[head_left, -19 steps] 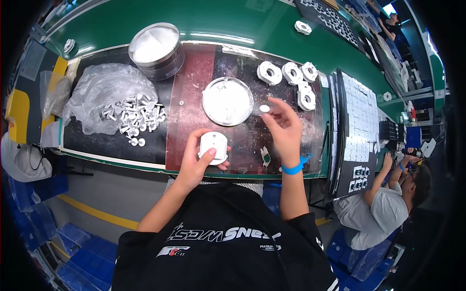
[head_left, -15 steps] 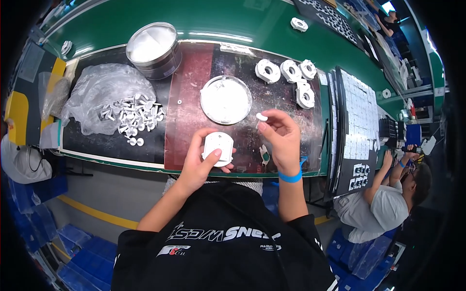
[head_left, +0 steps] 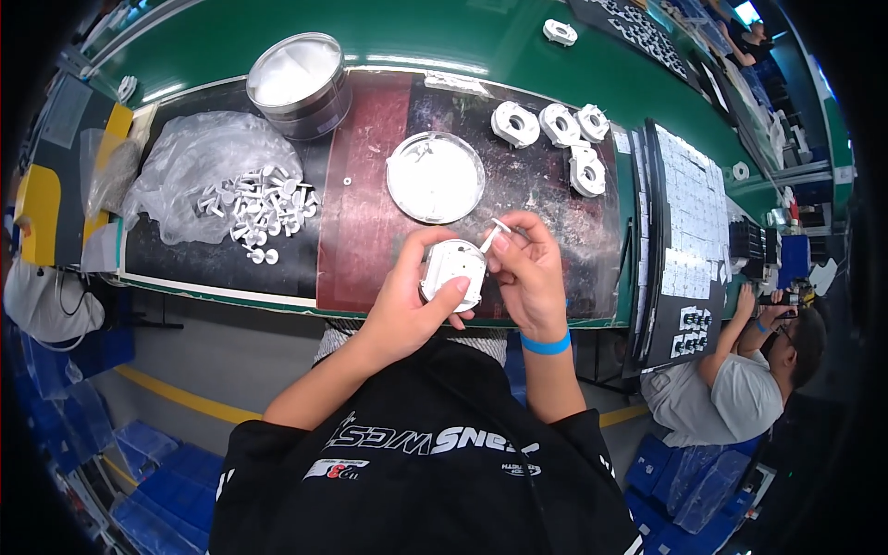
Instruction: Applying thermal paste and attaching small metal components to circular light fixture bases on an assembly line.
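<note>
My left hand (head_left: pixel 407 301) grips a round white plastic housing (head_left: pixel 452 270) just above the table's near edge. My right hand (head_left: pixel 525 268) pinches a small white pin with a flat head (head_left: pixel 495 232), its stem angled down toward the housing's top right side. A shallow round lid (head_left: pixel 435 176) with a few small parts in it lies directly behind the hands. Behind and to the left lies a loose pile of white pins (head_left: pixel 260 208) beside a clear plastic bag (head_left: pixel 199 166).
A round metal tin (head_left: pixel 298 83) stands at the back left. Several white ring-shaped housings (head_left: pixel 551 134) sit at the back right, next to a dark tray of small white parts (head_left: pixel 689 231). A seated person (head_left: pixel 749 370) works at the right.
My right hand came back from the shallow lid with a white pin and now holds it at the housing. My left hand lifted the housing slightly and moved it right.
</note>
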A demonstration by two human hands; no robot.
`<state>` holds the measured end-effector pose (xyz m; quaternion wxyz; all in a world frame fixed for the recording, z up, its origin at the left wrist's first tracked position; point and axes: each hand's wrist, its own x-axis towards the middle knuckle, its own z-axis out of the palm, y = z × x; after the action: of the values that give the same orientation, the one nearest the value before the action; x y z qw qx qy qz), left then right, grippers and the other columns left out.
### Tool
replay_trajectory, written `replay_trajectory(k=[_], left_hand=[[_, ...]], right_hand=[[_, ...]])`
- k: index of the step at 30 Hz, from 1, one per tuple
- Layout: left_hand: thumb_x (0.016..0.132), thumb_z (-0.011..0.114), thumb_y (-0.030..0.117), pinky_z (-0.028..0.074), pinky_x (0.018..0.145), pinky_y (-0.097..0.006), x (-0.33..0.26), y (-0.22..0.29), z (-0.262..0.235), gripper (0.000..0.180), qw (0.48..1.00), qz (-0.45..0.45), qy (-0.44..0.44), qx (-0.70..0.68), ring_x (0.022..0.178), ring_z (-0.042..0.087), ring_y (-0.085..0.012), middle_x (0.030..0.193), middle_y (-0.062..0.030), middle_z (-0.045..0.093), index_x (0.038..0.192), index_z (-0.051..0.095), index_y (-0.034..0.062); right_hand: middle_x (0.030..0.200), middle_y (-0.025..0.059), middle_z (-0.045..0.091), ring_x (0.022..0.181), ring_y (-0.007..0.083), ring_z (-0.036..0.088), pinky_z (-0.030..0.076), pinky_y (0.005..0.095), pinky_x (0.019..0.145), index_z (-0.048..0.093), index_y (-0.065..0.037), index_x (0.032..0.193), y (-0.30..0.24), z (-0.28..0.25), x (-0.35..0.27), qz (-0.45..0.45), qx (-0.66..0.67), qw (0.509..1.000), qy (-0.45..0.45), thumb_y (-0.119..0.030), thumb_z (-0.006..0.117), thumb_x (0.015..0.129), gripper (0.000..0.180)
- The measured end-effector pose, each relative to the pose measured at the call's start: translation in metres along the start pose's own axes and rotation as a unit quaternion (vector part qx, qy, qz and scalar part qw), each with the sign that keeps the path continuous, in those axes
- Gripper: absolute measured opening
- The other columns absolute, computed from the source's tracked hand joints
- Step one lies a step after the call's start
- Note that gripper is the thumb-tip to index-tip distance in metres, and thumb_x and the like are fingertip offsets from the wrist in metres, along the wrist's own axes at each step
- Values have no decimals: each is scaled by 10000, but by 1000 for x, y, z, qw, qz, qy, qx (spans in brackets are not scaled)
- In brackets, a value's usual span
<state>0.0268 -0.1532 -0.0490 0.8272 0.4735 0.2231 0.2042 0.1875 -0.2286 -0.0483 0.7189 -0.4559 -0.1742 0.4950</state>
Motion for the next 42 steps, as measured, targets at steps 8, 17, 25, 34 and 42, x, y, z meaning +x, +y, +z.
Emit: replay_trajectory(k=[8, 17, 25, 34, 42], left_hand=[[955, 600, 117, 544, 582, -253, -1, -2, 3, 469, 1000, -9, 6, 17, 754, 650, -140, 1022, -119, 603, 1337, 340, 38], [961, 594, 123, 541, 574, -250, -3, -4, 2, 462, 999, -12, 1, 30, 744, 649, -135, 1002, -115, 608, 1333, 334, 41], [969, 591, 141, 540, 572, -250, -5, -4, 5, 436, 1000, -13, 3, 13, 728, 644, -130, 974, -111, 611, 1312, 342, 37], [974, 588, 158, 535, 574, -248, -6, -5, 8, 451, 1000, -22, -14, 9, 725, 645, -131, 969, -112, 613, 1324, 334, 31], [974, 588, 156, 531, 560, -244, -4, -4, 8, 449, 1000, -17, -14, 13, 715, 647, -132, 959, -117, 616, 1317, 335, 16]], right_hand=[[950, 90, 680, 692, 57, 536, 419, 176, 590, 545, -47, 1121, 5, 0, -3, -8, -10, 1000, 15, -30, 653, 911, 237], [978, 102, 686, 775, 80, 609, 491, 201, 670, 595, -24, 1081, 6, 6, -9, -66, -84, 994, 34, 3, 692, 873, 231], [1014, 154, 658, 953, 203, 637, 537, 291, 801, 629, 41, 1025, 1, -9, -8, -325, -382, 860, -95, 143, 662, 796, 253], [999, 96, 672, 873, 117, 638, 504, 228, 699, 649, 6, 1027, 6, -7, -12, -255, -276, 926, -24, 81, 714, 804, 244], [981, 120, 685, 897, 145, 661, 534, 261, 787, 589, 13, 1037, 12, -6, -11, -181, -140, 973, 9, 36, 707, 851, 221]])
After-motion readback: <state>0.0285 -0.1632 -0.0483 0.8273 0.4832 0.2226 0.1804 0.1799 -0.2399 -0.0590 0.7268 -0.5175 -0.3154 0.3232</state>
